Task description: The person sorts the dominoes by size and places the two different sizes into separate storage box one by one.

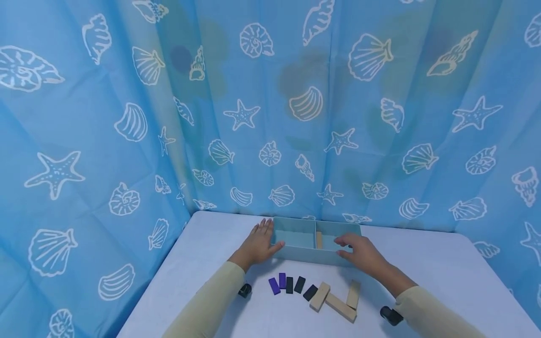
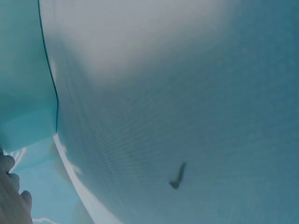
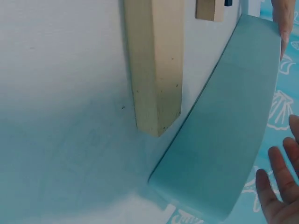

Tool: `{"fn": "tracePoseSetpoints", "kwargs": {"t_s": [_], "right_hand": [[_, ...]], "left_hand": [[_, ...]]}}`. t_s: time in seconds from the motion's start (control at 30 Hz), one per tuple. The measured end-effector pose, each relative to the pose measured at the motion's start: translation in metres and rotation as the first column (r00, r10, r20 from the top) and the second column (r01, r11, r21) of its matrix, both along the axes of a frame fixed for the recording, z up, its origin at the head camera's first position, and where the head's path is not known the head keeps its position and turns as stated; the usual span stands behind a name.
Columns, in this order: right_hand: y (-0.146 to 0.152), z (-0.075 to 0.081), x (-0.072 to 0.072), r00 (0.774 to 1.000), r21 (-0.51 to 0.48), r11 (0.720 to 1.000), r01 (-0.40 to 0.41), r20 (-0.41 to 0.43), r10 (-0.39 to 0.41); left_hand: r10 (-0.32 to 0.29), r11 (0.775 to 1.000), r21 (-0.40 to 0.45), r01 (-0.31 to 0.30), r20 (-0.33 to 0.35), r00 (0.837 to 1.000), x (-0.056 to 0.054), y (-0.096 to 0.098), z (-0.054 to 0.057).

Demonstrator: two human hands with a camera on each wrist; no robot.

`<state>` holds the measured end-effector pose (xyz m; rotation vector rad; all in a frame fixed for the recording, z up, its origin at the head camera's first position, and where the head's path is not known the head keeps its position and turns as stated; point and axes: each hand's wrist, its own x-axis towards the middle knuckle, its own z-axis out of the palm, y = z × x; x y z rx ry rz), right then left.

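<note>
Teal divided box [image 1: 306, 256] is lying lengthwise left to right, straight-fingered left hand [image 1: 261, 243] touching its left end, empty, loosely spread right hand [image 1: 361, 252] hovering nearer the wooden block [image 1: 319, 240] inside.

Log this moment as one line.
left hand: at box, left end; right hand: at right end, holding nothing; right compartment: wooden block; table: purple blocks, black blocks, more wooden blocks
</note>
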<state>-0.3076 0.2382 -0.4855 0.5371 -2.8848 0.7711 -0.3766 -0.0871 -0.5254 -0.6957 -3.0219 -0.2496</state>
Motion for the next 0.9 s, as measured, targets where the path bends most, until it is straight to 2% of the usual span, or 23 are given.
{"fn": "tracePoseSetpoints", "kwargs": {"t_s": [0.13, 0.27, 0.47, 0.6, 0.73, 0.9], "right_hand": [[-0.001, 0.001, 0.013, 0.999, 0.01, 1.0, -0.013, -0.045, 0.014], [-0.004, 0.003, 0.021, 1.0, 0.013, 1.0, -0.011, -0.021, 0.011], [-0.009, -0.002, 0.032, 0.992, 0.029, 1.0, -0.004, 0.125, 0.001], [-0.011, -0.01, 0.039, 0.969, 0.001, 0.998, -0.069, 0.236, 0.067], [-0.01, -0.02, 0.045, 0.945, -0.014, 0.989, -0.144, 0.295, 0.142], [-0.008, -0.033, 0.049, 0.929, 0.031, 0.988, -0.152, 0.344, 0.132]], "left_hand": [[0.002, 1.0, -0.003, -0.002, 0.007, 1.0, 0.002, 0.001, -0.001], [0.003, 1.0, -0.013, -0.003, 0.0, 1.0, 0.003, 0.001, 0.0], [-0.002, 1.0, 0.012, 0.002, 0.008, 1.0, 0.003, 0.001, 0.0], [0.0, 1.0, -0.009, 0.0, 0.013, 1.0, 0.003, 0.0, 0.001], [-0.002, 1.0, -0.016, 0.002, 0.014, 1.0, 0.003, 0.0, 0.001], [-0.011, 1.0, 0.008, 0.011, 0.004, 1.0, 0.001, 0.0, 0.0]]}}
